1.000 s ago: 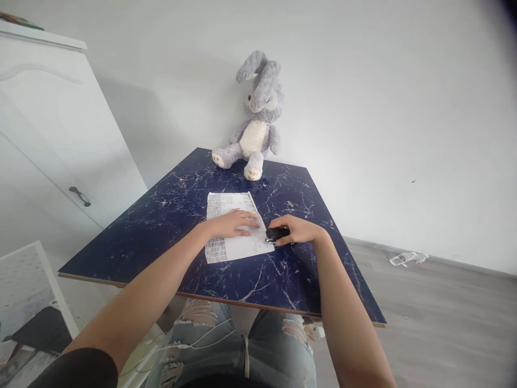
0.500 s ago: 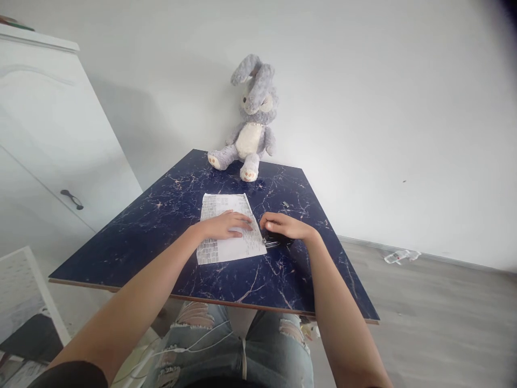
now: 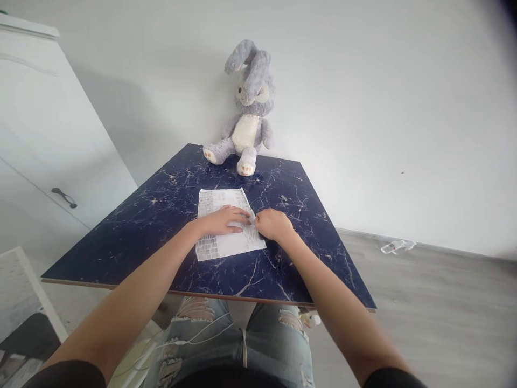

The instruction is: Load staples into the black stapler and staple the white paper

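Note:
A sheet of printed paper point(image 3: 230, 243) lies on the dark blue marbled table, its far right edge slightly folded up. My left hand point(image 3: 226, 220) rests flat on the paper with its fingers stretched out to the right. Beside the paper's right edge, my right hand point(image 3: 274, 223) is closed over a black stapler point(image 3: 262, 236). Most of the stapler is hidden under the hand, and only a dark bit shows at the paper's edge. A small strip, perhaps of staples point(image 3: 284, 198), sits on the table beyond my right hand.
A grey plush rabbit point(image 3: 247, 126) sits at the back of the table point(image 3: 133, 242) against the wall. A white cabinet point(image 3: 52, 134) stands to the left. Clear plastic wrapping point(image 3: 398, 247) lies on the floor at the right, and a white cable point(image 3: 189, 342) crosses my lap.
My right hand has turned and closed more tightly over the stapler, whose metal part no longer shows. My left hand stays on the paper. The view has shifted slightly.

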{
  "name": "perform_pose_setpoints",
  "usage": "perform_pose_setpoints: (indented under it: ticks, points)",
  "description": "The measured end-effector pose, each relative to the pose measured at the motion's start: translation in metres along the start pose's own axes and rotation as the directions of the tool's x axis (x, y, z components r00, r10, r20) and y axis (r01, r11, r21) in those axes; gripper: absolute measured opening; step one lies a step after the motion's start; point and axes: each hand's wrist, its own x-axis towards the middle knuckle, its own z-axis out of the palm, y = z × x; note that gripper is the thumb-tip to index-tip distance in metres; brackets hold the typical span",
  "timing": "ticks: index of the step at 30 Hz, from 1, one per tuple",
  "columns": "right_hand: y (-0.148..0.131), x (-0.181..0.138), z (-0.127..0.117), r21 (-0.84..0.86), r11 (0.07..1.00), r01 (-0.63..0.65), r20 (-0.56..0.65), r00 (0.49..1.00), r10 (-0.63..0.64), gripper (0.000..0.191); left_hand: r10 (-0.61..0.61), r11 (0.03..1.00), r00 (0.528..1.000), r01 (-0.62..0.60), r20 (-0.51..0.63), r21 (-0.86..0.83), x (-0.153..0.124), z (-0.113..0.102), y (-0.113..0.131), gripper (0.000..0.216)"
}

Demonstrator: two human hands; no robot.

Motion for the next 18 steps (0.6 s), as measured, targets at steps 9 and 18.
perform_pose_setpoints:
  ticks: [9,18]
  points:
    - [0.008,-0.009,-0.018,0.238,0.961,0.143,-0.062,0.989,-0.132,0.050,-0.031,0.999,0.999,0.030,0.014,0.039,-0.002,-0.003,0.007,0.037]
    - [0.077,-0.053,-0.020,0.441,0.814,0.379,-0.098,0.921,-0.377,0.033,-0.018,0.999,0.999,0.019,0.033,-0.029,-0.001,-0.004,0.010,0.036]
